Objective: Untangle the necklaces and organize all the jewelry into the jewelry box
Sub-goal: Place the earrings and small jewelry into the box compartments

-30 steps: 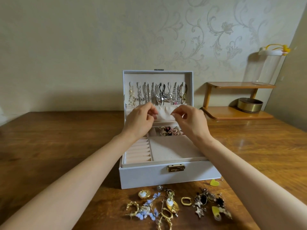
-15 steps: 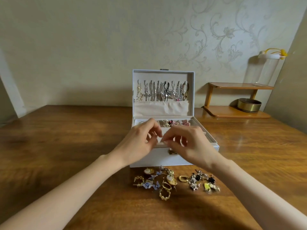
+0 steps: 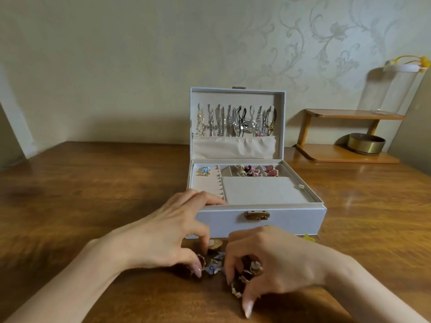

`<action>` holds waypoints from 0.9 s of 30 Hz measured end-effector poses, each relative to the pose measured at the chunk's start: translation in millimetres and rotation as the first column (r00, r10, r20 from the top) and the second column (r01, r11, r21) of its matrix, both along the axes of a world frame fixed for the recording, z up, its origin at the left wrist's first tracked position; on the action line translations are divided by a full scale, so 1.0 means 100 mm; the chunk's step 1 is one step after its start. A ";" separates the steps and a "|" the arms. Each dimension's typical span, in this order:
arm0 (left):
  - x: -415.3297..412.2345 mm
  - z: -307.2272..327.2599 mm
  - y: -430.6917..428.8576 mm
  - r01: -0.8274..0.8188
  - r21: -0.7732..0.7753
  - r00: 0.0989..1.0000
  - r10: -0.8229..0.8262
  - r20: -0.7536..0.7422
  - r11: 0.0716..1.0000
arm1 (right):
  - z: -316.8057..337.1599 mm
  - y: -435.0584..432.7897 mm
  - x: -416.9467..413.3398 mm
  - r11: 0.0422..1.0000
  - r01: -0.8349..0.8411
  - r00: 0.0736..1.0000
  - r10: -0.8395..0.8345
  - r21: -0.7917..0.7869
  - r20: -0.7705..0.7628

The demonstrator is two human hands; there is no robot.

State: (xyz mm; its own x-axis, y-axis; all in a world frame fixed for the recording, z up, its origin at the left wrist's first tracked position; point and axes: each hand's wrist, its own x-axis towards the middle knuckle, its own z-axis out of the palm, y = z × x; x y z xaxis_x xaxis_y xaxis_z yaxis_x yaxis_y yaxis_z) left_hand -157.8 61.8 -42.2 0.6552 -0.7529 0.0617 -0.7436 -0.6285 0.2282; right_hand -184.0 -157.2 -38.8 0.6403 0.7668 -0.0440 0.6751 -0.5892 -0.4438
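Pinching jewelry [image 3: 213, 268], left hand [image 3: 163, 234] and right hand [image 3: 279, 259] crowd table [image 3: 70, 206] near wall [image 3: 116, 66].

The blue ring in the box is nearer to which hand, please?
Left. The left hand is at the box rim near the blue ring; the right hand grips loose jewelry before the box.

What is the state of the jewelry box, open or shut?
Open. The lid of the jewelry box stands upright at the back, with necklaces hanging inside it, and the tray compartments are uncovered.
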 end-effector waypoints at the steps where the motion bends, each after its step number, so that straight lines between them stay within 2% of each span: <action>1: -0.01 0.01 -0.01 0.003 0.009 1.000 -0.003 -0.004 1.000 | -0.01 -0.01 0.00 1.000 -0.003 1.000 0.003 0.011 0.012; 7: -0.01 -0.01 0.00 -0.021 -0.009 1.000 0.021 -0.010 1.000 | -0.07 -0.03 0.04 0.991 0.057 0.995 -0.066 0.122 0.070; 10: 0.00 -0.02 -0.02 -0.008 -0.113 1.000 0.011 0.020 0.994 | -0.09 -0.05 0.07 0.958 0.141 0.985 -0.160 0.248 0.059; 12: 0.02 -0.03 -0.02 -0.023 -0.241 0.999 0.033 0.035 0.970 | -0.06 -0.06 0.06 0.895 0.241 0.971 -0.220 0.374 -0.098; 14: 0.05 -0.03 -0.04 -0.066 -0.369 0.996 0.085 0.036 0.927 | -0.03 -0.07 0.05 0.792 0.337 0.934 -0.211 0.509 -0.290; 16: 0.06 -0.02 -0.07 -0.113 -0.486 0.991 0.131 0.004 0.867 | -0.01 -0.08 0.08 0.680 0.413 0.901 -0.207 0.606 -0.381; 20: 0.14 0.03 -0.13 -0.230 -0.636 0.973 0.192 -0.130 0.737 | 0.07 -0.10 0.17 0.503 0.518 0.854 -0.256 0.692 -0.453; 27: 0.62 0.19 -0.48 -0.376 -0.639 0.917 0.369 -0.152 0.671 | 0.35 -0.16 0.71 0.418 0.619 0.779 -0.430 0.664 -0.455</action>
